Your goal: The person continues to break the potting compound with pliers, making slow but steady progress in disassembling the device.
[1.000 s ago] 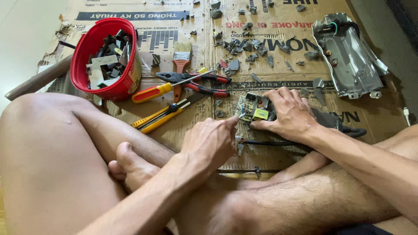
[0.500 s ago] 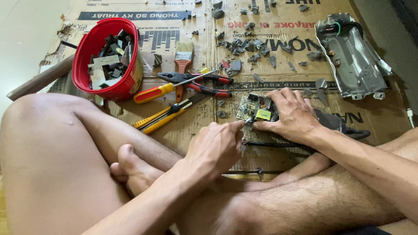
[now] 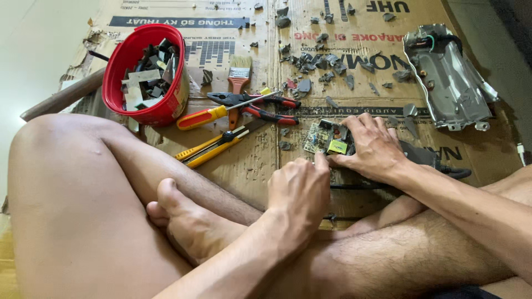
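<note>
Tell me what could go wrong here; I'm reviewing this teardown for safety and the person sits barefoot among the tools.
1. The left hand and right hand press bare on the small circuit board; solder points or sharp leads could prick the fingers.
2. Dark broken fragments lie scattered on the cardboard near the bare foot; they could cut skin.
3. The yellow utility knife lies close to the leg; whether its blade is out cannot be told.

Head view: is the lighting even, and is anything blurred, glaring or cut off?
Head view: soft daylight, brighter at upper left, with faint shadows; the circuit board, left hand and right hand are sharp; mild glare on the metal housing; the wide lens enlarges the near legs, cut off by the lower edge.
</note>
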